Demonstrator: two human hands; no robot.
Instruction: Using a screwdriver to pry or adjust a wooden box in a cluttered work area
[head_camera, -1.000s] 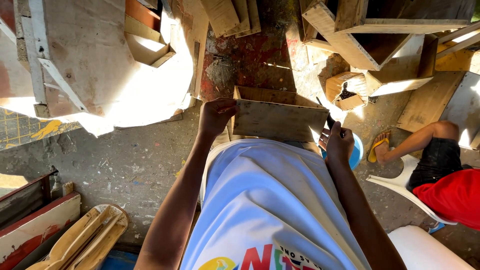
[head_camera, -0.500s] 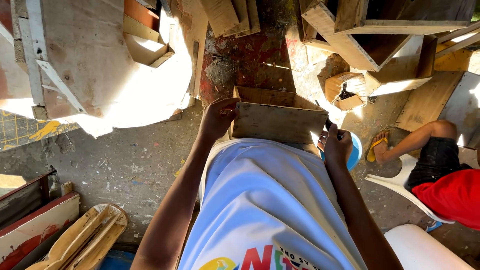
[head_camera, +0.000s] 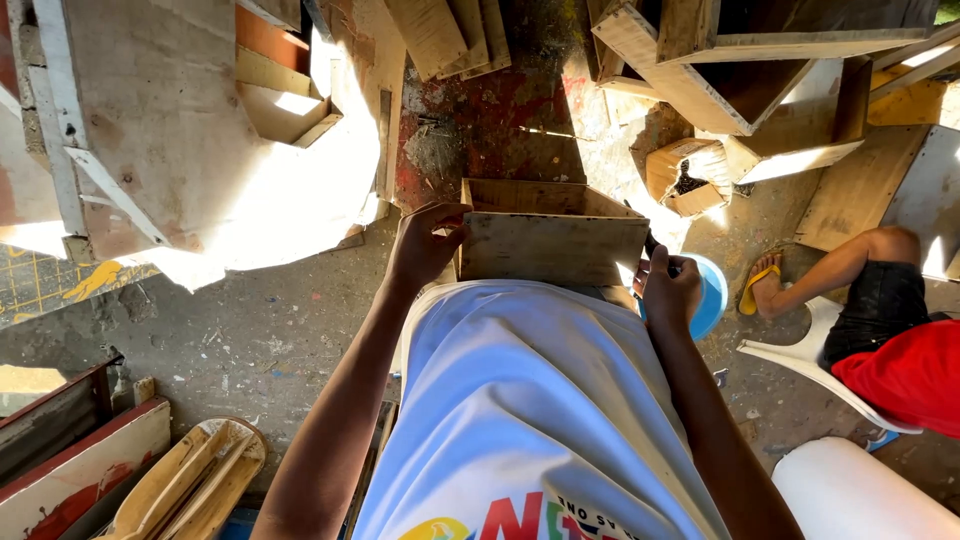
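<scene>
While hands grip a wooden box, paint-spattered concrete floor, scattered boards

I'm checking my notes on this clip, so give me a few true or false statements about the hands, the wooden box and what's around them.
1. The left hand grips the wooden box at its left end. True.
2. The right hand is empty. False: it holds a thin dark tool by the box's right end.
3. A blue tub sits behind the right hand. True.
4. The box is painted red. False: bare wood.
</scene>
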